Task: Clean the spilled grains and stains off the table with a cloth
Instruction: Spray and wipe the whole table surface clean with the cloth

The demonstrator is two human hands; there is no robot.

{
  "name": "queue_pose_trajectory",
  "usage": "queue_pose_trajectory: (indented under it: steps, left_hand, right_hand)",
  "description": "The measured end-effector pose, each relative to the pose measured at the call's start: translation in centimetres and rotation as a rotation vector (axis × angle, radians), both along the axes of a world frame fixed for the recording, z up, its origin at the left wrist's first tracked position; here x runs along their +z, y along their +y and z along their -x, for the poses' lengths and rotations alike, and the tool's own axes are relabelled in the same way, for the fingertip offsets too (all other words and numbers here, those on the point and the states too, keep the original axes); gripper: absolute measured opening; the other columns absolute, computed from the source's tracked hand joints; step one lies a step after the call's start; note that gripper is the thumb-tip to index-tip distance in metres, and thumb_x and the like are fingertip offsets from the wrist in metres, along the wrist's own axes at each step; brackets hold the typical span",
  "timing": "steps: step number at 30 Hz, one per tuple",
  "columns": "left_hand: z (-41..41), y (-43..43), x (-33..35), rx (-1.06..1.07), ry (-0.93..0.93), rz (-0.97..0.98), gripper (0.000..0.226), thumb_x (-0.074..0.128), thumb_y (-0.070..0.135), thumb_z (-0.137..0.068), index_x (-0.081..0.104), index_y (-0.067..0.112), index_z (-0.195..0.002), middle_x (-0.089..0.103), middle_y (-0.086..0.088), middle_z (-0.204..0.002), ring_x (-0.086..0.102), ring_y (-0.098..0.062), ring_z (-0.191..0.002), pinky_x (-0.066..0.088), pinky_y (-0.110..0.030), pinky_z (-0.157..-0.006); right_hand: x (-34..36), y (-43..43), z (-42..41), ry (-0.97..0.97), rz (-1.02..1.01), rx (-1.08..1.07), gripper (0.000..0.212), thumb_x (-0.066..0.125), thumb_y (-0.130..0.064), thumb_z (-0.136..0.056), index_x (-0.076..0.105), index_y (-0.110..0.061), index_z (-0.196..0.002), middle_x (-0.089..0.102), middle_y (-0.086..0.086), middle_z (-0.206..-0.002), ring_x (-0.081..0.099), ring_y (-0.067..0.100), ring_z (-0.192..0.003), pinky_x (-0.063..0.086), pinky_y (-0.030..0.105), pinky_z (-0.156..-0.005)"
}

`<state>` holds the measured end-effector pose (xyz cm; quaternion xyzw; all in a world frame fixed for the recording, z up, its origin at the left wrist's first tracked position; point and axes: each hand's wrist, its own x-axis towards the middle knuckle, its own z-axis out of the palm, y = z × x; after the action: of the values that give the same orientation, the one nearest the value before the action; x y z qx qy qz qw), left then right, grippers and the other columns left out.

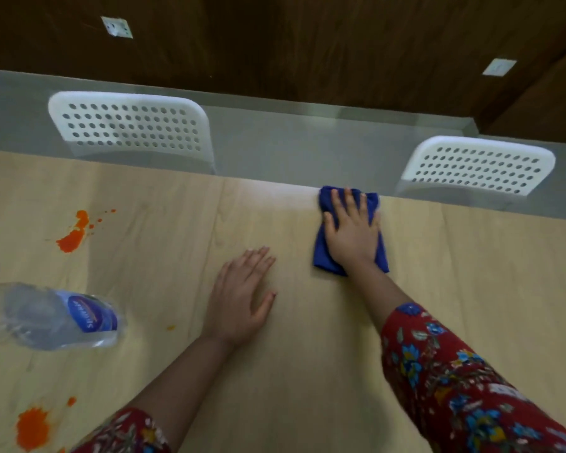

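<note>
A folded blue cloth (324,250) lies at the far edge of the light wooden table (487,273). My right hand (352,228) presses flat on it with straight, spread fingers. My left hand (241,297) rests flat on the bare tabletop to the left of the cloth, holding nothing. An orange stain (72,238) with small splatters marks the table at far left. A larger orange stain (31,428) sits near the front left corner, and a tiny orange speck (170,327) lies between them. No grains are visible.
A clear plastic water bottle (46,317) with a blue label lies on its side at the left. Two white perforated chairs (131,125) (477,166) stand beyond the table's far edge on a grey floor.
</note>
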<state>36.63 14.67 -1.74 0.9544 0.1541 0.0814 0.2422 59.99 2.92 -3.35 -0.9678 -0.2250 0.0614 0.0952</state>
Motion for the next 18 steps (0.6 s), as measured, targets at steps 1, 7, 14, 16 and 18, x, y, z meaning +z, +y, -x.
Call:
queue_pose_trajectory:
  steps: [1,7,14,16,18]
  left_hand:
    - [-0.7,-1.2,-0.3,-0.058,0.002,0.001,0.059,0.044,0.041,-0.090,0.042,0.024,-0.145,0.035,0.007,-0.155,0.028,-0.013,-0.144,0.020,-0.036,-0.116]
    - [-1.4,-2.9,-2.3,-0.185,0.002,-0.048,0.059,0.045,0.045,-0.091,0.043,0.020,-0.145,0.033,0.006,-0.156,0.026,-0.014,-0.146,0.019,-0.037,-0.118]
    - [-1.6,-2.9,-2.2,-0.150,0.014,-0.069,0.061,0.044,0.046,-0.091,0.044,0.018,-0.145,0.036,0.003,-0.154,0.029,-0.016,-0.144,0.018,-0.038,-0.118]
    - [-1.6,-3.0,-2.2,-0.154,0.028,-0.074,0.062,0.043,0.046,-0.090,0.043,0.019,-0.146,0.036,0.003,-0.154,0.029,-0.016,-0.144,0.018,-0.038,-0.118]
    - [-1.6,-3.2,-2.3,-0.152,0.024,-0.074,0.062,0.042,0.047,-0.091,0.042,0.019,-0.146,0.035,0.003,-0.154,0.029,-0.016,-0.144,0.018,-0.039,-0.118]
  right_hand:
    - [-0.1,-2.6,-1.5,-0.007,0.015,-0.071,0.056,0.028,-0.051,-0.099,0.018,-0.037,-0.153,0.013,-0.009,-0.162,0.004,0.020,-0.150,0.004,0.052,-0.119]
    - [0.0,-13.2,-7.5,0.015,0.055,-0.197,0.056,0.019,-0.053,-0.100,0.009,-0.039,-0.153,0.006,-0.009,-0.163,-0.002,0.019,-0.150,0.001,0.052,-0.119]
    - [-0.1,-19.2,4.3,-0.032,0.033,-0.179,0.057,0.018,-0.050,-0.098,0.013,-0.036,-0.154,0.007,-0.010,-0.162,0.002,0.017,-0.150,0.009,0.049,-0.119]
    - [-0.1,-21.9,9.9,-0.022,0.066,-0.189,0.059,0.016,-0.051,-0.098,0.013,-0.035,-0.154,0.006,-0.010,-0.162,0.001,0.015,-0.150,0.011,0.048,-0.119]
    - [-0.3,-23.2,11.8,-0.017,0.102,-0.196,0.059,0.016,-0.051,-0.097,0.013,-0.034,-0.154,0.007,-0.010,-0.162,0.002,0.017,-0.150,0.011,0.049,-0.119]
